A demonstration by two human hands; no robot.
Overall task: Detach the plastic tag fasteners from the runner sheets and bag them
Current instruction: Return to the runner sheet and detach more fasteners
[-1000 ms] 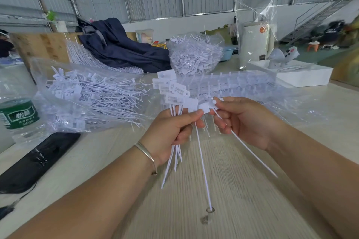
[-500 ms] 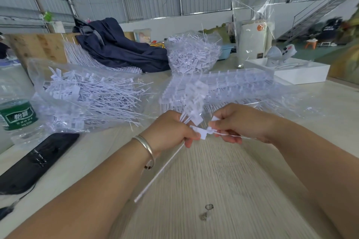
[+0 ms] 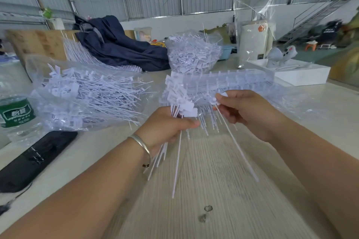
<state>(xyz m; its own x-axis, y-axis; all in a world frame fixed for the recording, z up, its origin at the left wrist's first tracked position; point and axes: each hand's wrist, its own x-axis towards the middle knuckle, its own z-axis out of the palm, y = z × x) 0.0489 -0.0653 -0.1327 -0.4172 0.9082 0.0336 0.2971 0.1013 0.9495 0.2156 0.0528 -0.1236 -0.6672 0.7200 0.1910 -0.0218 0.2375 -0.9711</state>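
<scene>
Fasteners (image 3: 179, 110): white, flat-headed, with long thin tails.

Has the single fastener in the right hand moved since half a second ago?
Yes. The fastener swung from lying level to hanging tail-down toward the table.

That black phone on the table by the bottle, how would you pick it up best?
Probably by its two long edges, near the middle. The black phone lies flat on the table, its near end toward the left edge, with the water bottle beyond it. Coming down from above looks easiest, though both hands hold white fasteners now.
</scene>
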